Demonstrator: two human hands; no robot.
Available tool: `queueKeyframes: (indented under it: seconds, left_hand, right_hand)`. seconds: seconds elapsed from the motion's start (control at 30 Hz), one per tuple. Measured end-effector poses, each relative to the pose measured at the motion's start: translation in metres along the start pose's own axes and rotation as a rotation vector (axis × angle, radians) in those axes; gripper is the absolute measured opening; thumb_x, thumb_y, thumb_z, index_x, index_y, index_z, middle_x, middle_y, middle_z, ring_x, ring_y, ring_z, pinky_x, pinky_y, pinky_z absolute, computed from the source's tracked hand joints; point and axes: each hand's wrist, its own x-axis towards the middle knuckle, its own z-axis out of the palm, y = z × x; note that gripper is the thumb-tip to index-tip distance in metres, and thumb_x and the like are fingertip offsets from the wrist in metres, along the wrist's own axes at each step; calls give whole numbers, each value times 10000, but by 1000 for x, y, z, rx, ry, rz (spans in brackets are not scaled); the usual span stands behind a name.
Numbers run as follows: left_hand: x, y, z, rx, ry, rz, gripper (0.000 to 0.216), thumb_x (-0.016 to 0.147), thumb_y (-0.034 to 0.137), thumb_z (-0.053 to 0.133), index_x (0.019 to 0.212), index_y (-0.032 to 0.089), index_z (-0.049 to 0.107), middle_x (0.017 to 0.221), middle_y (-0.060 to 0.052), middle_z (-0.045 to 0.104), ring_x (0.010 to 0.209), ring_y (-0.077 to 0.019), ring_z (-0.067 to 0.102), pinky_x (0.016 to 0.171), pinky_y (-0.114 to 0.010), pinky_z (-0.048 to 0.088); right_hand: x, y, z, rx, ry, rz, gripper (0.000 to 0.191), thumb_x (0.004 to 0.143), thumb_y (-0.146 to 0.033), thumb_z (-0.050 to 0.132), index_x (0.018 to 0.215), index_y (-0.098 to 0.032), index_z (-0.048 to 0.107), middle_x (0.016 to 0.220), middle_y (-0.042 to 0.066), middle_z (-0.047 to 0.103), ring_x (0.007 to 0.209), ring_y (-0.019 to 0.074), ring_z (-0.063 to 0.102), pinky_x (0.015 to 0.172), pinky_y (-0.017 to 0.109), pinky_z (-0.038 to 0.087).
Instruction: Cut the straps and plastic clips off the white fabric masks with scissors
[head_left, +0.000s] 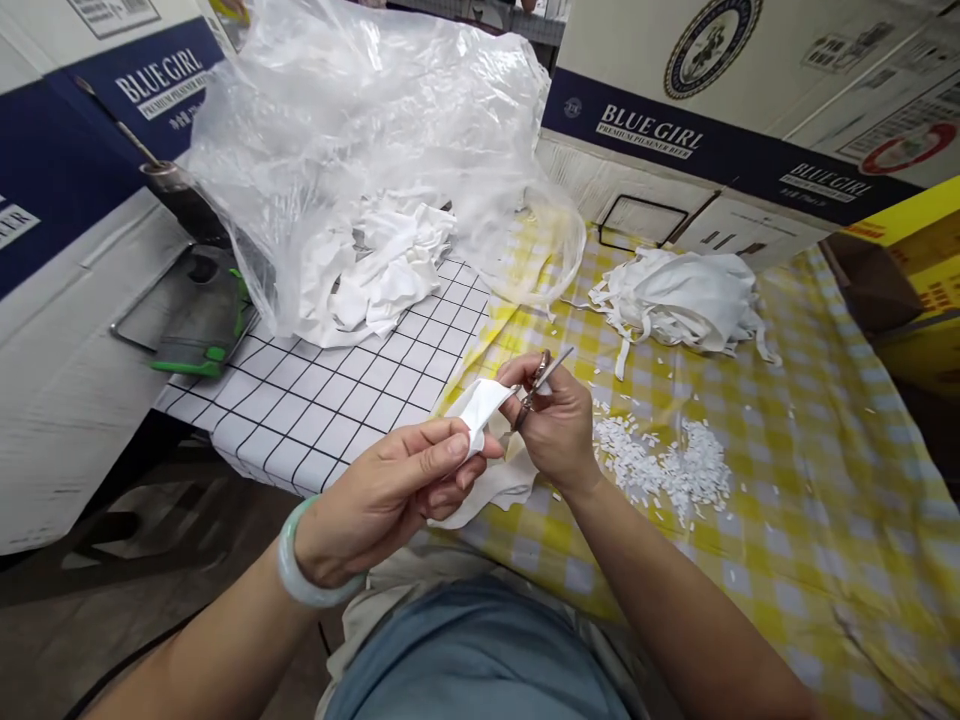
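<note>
Between my hands is a piece of white fabric [480,408], its lower part hanging toward the table edge. My left hand [409,480], with a pale green bangle at the wrist, is closed on the fabric between thumb and fingers. My right hand [555,430] has its fingers through the handles of small metal scissors [553,370], whose blades point up and away to the right. The right fingertips also touch the upper end of the fabric. Just right of this hand lies a heap of tiny white snippets [667,465].
A clear plastic bag [375,110] with white fabric pieces [390,265] stands at the back. A pile of white fabric with straps [679,300] lies right. Beer cartons [645,130] wall the back. Left is a grey-and-green object [199,310]. Yellow checked cloth [817,430] covers the table.
</note>
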Motion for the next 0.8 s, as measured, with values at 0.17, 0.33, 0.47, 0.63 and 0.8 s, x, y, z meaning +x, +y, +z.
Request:
queueKeyframes:
  seconds: [0.17,0.33,0.47,0.63,0.8]
  left_hand:
    - [-2,-4,-3,155,90,-25,233,894,362,650,910,145,734,656,24,398,522,-42,270,468,-164,213]
    - [-5,-1,11,779,249,629,148,906,241,640,928,222,785,991,-73,555,985,-177,520,852,-275,458]
    - [9,-4,16,656,238,738,212,939,194,576,927,243,782,1055,-74,556,1142,-203,489,874,-271,456]
    - [32,-28,7,456,288,542,230,953,227,551,830,203,743,911,-49,484,872,-140,491,572,-208,361]
    - [45,-51,15,582,219,510,253,967,236,524,800,199,711,1031,-47,490,899,-137,493,663,-219,403]
  right_hand:
    - [-4,1,-9,52,107,46,135,743,-202,733,799,-215,611,773,-20,617,721,126,577,690,260,488]
    - [-18,9,18,187,61,315,230,688,-311,783,757,-208,589,695,-29,592,614,113,526,593,248,456]
    - [-46,19,34,366,-19,569,338,702,-463,765,749,-208,549,669,-35,547,589,111,496,596,261,448]
    - [-63,6,-22,-153,-117,411,314,715,-435,774,816,-189,607,812,18,580,739,158,542,689,286,440]
    - [-71,-12,-71,-625,-305,239,418,727,-545,749,654,-186,548,663,1,541,654,146,479,650,284,359]
